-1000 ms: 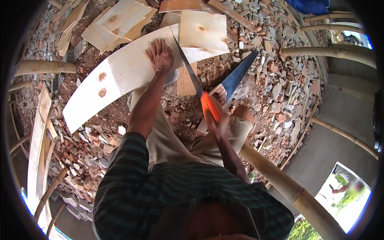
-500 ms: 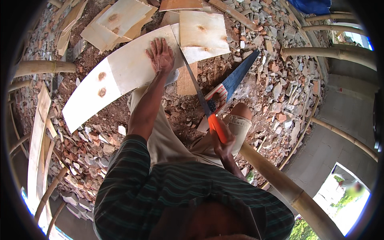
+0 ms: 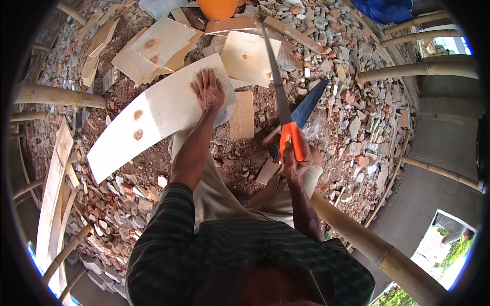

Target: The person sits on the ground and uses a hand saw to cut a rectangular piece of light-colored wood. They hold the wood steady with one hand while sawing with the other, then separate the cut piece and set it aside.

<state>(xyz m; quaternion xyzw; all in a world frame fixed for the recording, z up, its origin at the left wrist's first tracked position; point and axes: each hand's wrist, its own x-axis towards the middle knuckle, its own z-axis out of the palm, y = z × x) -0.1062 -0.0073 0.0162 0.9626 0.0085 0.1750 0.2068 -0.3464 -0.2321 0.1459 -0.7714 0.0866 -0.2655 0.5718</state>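
My left hand (image 3: pixel 208 91) lies flat with fingers spread on a long pale plywood board (image 3: pixel 171 97), pressing near its right end. The board slants down to the left and has two dark knots. My right hand (image 3: pixel 297 159) is wrapped round the orange handle of a handsaw (image 3: pixel 281 102). Its blade points away from me, apart from the board's end. A second handsaw with a blue blade (image 3: pixel 310 104) lies on the rubble behind it, its handle partly hidden. Beyond the board's right end rests a squarish plywood piece (image 3: pixel 250 58) with a knot.
Stacked plywood offcuts (image 3: pixel 155 46) lie at the far left, near an orange container (image 3: pixel 217 7). A small wood piece (image 3: pixel 242 115) sits on the broken-brick rubble (image 3: pixel 352 122). Bamboo poles (image 3: pixel 377 247) cross at right and left. A grey wall (image 3: pixel 423 153) stands right.
The saw has come away from the board's right end and swung up to the right in my right hand. The squarish piece has shifted and turned. My left hand stays on the board.
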